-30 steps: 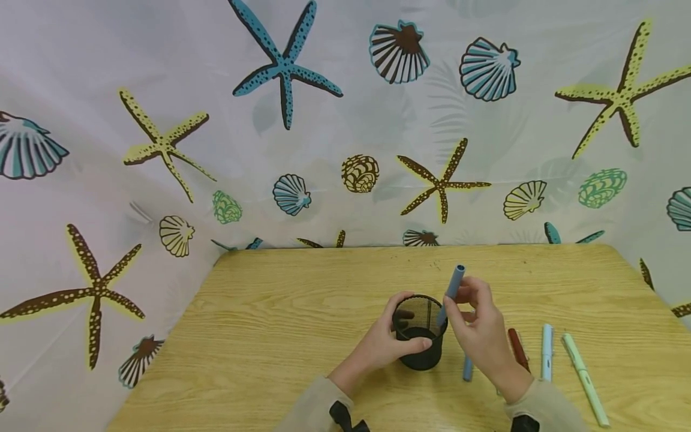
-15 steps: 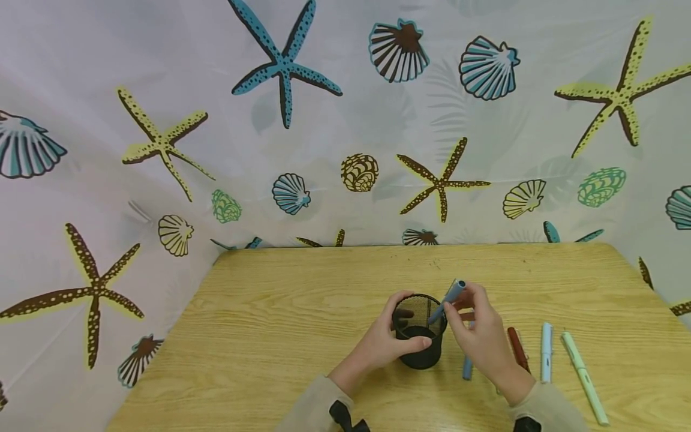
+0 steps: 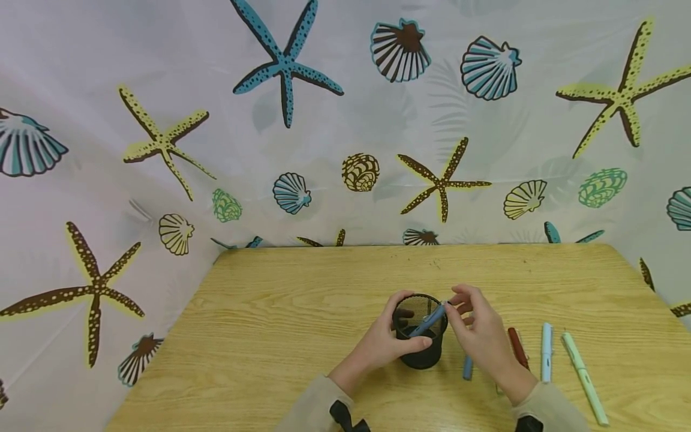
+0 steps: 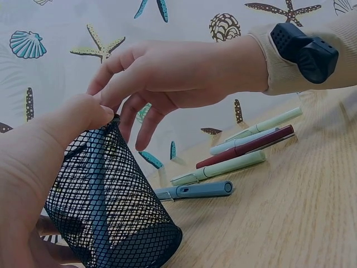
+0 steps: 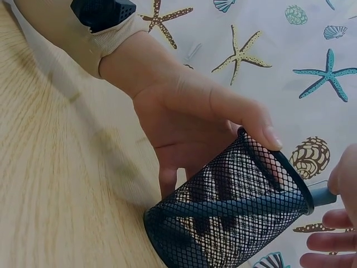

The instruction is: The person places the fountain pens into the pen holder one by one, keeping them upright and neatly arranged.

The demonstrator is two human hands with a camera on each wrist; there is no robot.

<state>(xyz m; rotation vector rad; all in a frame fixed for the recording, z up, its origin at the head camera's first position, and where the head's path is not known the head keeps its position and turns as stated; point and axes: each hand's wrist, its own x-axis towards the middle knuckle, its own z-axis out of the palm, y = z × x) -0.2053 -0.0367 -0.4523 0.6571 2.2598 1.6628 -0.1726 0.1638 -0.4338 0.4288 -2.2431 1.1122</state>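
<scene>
My left hand [image 3: 372, 348] grips a black mesh pen cup [image 3: 421, 360], thumb on the near side and fingers around the far side. A blue pen [image 3: 426, 323] leans inside the cup, its upper end sticking out over the right rim. My right hand [image 3: 480, 330] pinches that upper end with thumb and fingertips, right at the rim. In the right wrist view, the pen's end [image 5: 322, 196] pokes past the rim, and its shaft shows through the mesh down toward the base.
On the wooden table [image 3: 281, 336], right of the cup, lie another blue pen [image 3: 467, 368], a dark red pen [image 3: 517, 348], a light blue pen [image 3: 547, 351] and a light green pen [image 3: 585, 381]. A second light green pen [image 4: 223, 167] shows in the left wrist view. Patterned cloth [image 3: 324, 132] stands behind.
The blue pen has gone from steep above the rim to lower and slanting inside the cup. My right hand has dipped slightly with it; my left hand has kept its place on the cup.
</scene>
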